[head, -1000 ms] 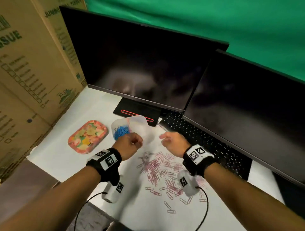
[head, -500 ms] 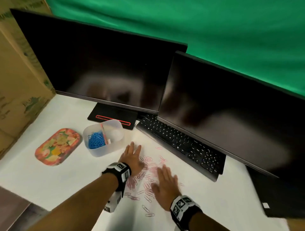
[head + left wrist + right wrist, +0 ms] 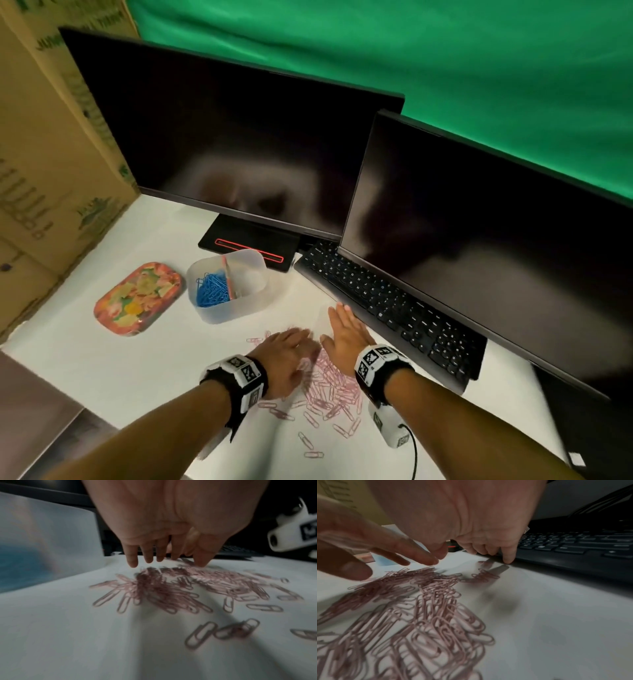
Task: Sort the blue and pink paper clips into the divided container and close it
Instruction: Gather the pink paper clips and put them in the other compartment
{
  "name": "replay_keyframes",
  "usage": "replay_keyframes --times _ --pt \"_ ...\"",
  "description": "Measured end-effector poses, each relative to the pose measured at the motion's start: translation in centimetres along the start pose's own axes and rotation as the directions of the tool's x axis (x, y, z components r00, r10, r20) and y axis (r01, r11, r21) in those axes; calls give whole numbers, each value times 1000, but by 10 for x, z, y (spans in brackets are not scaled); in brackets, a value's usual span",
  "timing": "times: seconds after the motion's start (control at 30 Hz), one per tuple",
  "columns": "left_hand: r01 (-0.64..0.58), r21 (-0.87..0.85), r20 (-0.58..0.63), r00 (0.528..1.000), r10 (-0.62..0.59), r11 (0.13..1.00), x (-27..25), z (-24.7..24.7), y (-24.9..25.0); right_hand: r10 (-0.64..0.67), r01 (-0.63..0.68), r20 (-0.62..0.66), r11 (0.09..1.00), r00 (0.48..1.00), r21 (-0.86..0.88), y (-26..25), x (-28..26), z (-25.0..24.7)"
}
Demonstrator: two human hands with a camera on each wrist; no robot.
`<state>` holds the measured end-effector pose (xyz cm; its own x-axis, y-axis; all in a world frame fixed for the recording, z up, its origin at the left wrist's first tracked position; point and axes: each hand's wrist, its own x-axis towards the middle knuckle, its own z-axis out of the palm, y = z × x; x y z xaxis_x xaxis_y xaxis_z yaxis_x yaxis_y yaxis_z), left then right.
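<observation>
We find the pink paper clips [image 3: 329, 394] heaped loose on the white table [image 3: 144, 373], in front of the person, with a few strays [image 3: 310, 445] lying singly at the near edge of the heap. The divided container [image 3: 236, 308] stands open on the table beyond and to the left of the heap, apart from it. Its left compartment holds the blue paper clips [image 3: 212, 291]; a pink divider [image 3: 228, 277] separates them from the right compartment, whose contents we cannot make out. The lid [image 3: 137, 298], patterned in orange, green and yellow, lies flat on the table just left of the container.

Both hands are over the heap, palms down. We note the left hand [image 3: 287, 356] with fingers extended and spread, gripping nothing; in the left wrist view its fingertips [image 3: 132, 562] point down at the far edge of the clips, and whether they touch is lost in blur. The right hand [image 3: 346, 335] is likewise released, fingers straight; in the right wrist view one fingertip [image 3: 508, 559] meets the table beside the keyboard [image 3: 394, 308], and the hand holds no clip. The two hands sit close together, thumbs nearly meeting.

The keyboard runs diagonally on the right, partly under the right monitor [image 3: 496, 246]. A second monitor [image 3: 239, 137] stands behind the container. Cardboard boxes [image 3: 44, 154] line the left side, and a green backdrop [image 3: 411, 51] hangs behind.
</observation>
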<state>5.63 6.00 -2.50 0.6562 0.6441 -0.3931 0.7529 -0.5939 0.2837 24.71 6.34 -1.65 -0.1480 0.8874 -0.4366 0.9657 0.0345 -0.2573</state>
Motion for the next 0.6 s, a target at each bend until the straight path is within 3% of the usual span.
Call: replay_keyframes --times 0.1,0.2,0.37,0.47,0.53,0.6 --pt "179 -26 -50 982 -181 983 -9 7 -23 -21 24 59 998 998 -52 -2 -2 5" --pt "278 -54 7 961 -278 959 -12 17 -42 -25 31 74 996 997 -81 -1 -8 10" --pt "119 -21 60 991 -118 993 -23 15 -10 -171 176 92 983 981 -50 -6 -42 27" --pt "-34 -42 81 996 37 999 -31 18 8 -239 232 85 969 967 86 -5 -68 32" --pt "-51 -71 43 998 54 996 -37 14 10 -159 151 23 968 987 201 4 -83 25" --pt "61 -55 16 998 -60 997 -47 8 4 54 -42 -48 973 997 227 21 -97 19"
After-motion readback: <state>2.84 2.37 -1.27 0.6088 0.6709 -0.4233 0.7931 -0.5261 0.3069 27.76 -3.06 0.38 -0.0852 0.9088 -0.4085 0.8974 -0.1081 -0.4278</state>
